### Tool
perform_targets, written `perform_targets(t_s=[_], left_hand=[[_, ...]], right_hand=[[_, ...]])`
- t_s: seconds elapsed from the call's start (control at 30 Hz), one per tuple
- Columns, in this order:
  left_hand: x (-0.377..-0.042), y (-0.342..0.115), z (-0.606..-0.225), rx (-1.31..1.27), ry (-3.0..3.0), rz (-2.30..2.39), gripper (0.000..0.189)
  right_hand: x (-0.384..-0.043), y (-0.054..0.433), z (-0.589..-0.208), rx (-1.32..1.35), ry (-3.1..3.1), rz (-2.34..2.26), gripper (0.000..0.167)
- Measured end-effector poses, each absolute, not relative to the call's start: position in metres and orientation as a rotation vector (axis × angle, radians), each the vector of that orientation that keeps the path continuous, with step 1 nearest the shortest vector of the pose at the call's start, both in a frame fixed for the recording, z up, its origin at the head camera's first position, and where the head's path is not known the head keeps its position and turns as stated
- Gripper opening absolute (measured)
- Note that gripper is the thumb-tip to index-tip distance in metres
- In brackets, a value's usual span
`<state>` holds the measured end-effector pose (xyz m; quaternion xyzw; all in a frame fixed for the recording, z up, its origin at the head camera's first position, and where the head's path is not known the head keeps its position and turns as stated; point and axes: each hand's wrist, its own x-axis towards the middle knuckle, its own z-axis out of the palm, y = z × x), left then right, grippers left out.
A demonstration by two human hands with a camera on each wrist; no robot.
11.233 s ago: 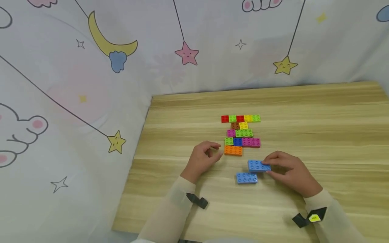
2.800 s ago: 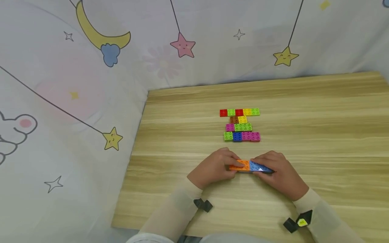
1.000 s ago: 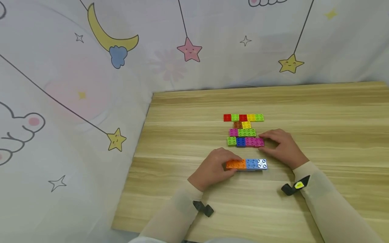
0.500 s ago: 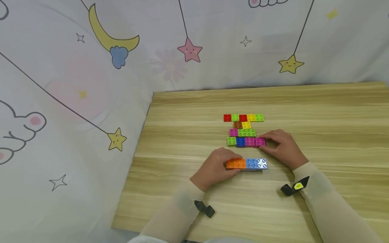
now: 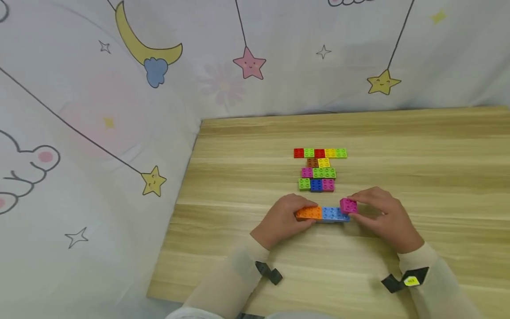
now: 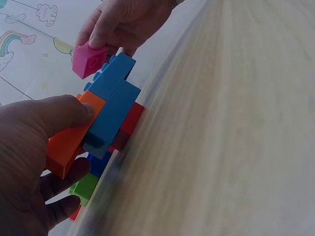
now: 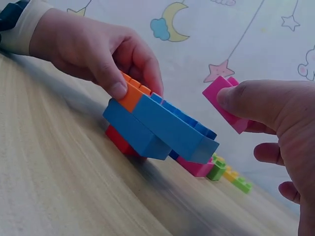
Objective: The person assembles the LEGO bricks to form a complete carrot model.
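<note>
My left hand (image 5: 283, 219) grips the orange brick (image 5: 308, 213) at the left end of a small stack. Beside it on the top layer lies a blue brick (image 5: 330, 213). Beneath these two the wrist views show a second blue brick (image 7: 133, 129), with a red brick (image 7: 120, 142) under that. My right hand (image 5: 388, 217) pinches a pink brick (image 5: 349, 205) between thumb and fingers. In the right wrist view this pink brick is tilted and apart from the stack, above the right end of the top blue brick.
Behind the stack lie rows of flat-laid bricks: a green, blue and pink row (image 5: 316, 185), then a pink and green row (image 5: 318, 173), a brown and yellow pair (image 5: 318, 162), and a multicoloured row (image 5: 320, 153). A printed curtain (image 5: 287, 88) borders the wooden table (image 5: 430, 155).
My right hand has pulled the end pink brick off the nearest row and brought it toward me, above the stack. My left hand keeps its grip. Earlier, both hands pressed orange and blue bricks together.
</note>
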<state>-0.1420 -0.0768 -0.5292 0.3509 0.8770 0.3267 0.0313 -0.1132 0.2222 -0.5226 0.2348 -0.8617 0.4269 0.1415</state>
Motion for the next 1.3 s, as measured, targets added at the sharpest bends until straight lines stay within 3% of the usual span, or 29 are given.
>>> perform_targets(t_s=[0.3, 0.47, 0.63, 0.73, 1.0, 1.13, 1.3], left_hand=[[-0.144, -0.078, -0.530, 1.037, 2.698, 1.017, 0.038], [-0.144, -0.078, -0.531, 1.038, 2.697, 1.018, 0.038], [-0.144, -0.078, -0.530, 1.017, 2.684, 1.025, 0.038], [-0.144, -0.078, -0.529, 1.005, 2.680, 1.025, 0.038], [-0.143, -0.077, -0.527, 0.987, 2.689, 1.009, 0.038], [-0.143, -0.077, -0.527, 0.994, 2.693, 1.001, 0.038], [-0.143, -0.077, -0.527, 1.007, 2.697, 0.994, 0.038]], right_hand=[[-0.112, 0.222, -0.523, 0.883, -2.448, 1.106, 0.044], [-0.113, 0.222, -0.525, 0.936, -2.443, 1.043, 0.029], [-0.111, 0.219, -0.526, 0.920, -2.459, 1.062, 0.038], [-0.109, 0.216, -0.525, 0.873, -2.498, 1.078, 0.048], [-0.106, 0.213, -0.525, 0.791, -2.544, 1.228, 0.043], [-0.102, 0.207, -0.524, 0.654, -2.576, 1.335, 0.032], [-0.097, 0.194, -0.516, 0.247, -2.686, 1.564, 0.014]])
